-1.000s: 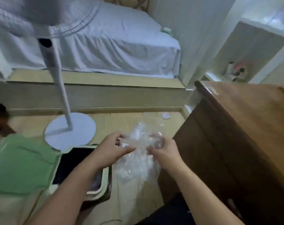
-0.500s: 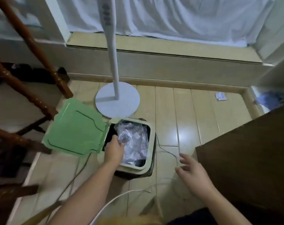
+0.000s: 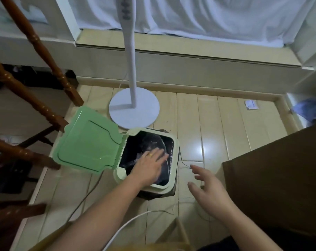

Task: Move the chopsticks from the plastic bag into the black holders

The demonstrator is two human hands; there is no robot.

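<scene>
Since half a second ago, the left hand point(image 3: 150, 167) has gone from gripping the crumpled plastic bag point(image 3: 153, 144) at the bin's rim to lying flat on it, fingers straight and spread, pressing the bag down inside the bin point(image 3: 172, 178); a ring shows on one finger. The right hand point(image 3: 207, 187) hovers at about 4 o'clock from the bin, fingers relaxed and apart, holding nothing. The bag is clear, thin and wrinkled, catching pale glints against the bin's black liner; whether any chopsticks lie in it cannot be told. The bin is a pale green, rounded-square box whose hinged lid point(image 3: 86, 142) stands flung open toward 9 o'clock, its inner face a smooth, brighter green with a raised outline. At 12 o'clock from the bin stands a white fan stand point(image 3: 133, 109), a round flat base with a slim pole rising out of view. The floor point(image 3: 207, 124) is glossy, light wooden planks with a bright reflection just right of the bin, and thin cables point(image 3: 84, 196) trail across it. A dark brown wooden desk point(image 3: 273, 178) fills the 3 o'clock side. Turned reddish-brown wooden chair legs point(image 3: 36, 51) cross the 9 to 10 o'clock side. A white draped bed sheet point(image 3: 207, 17) hangs at 12 o'clock above a pale platform step.
</scene>
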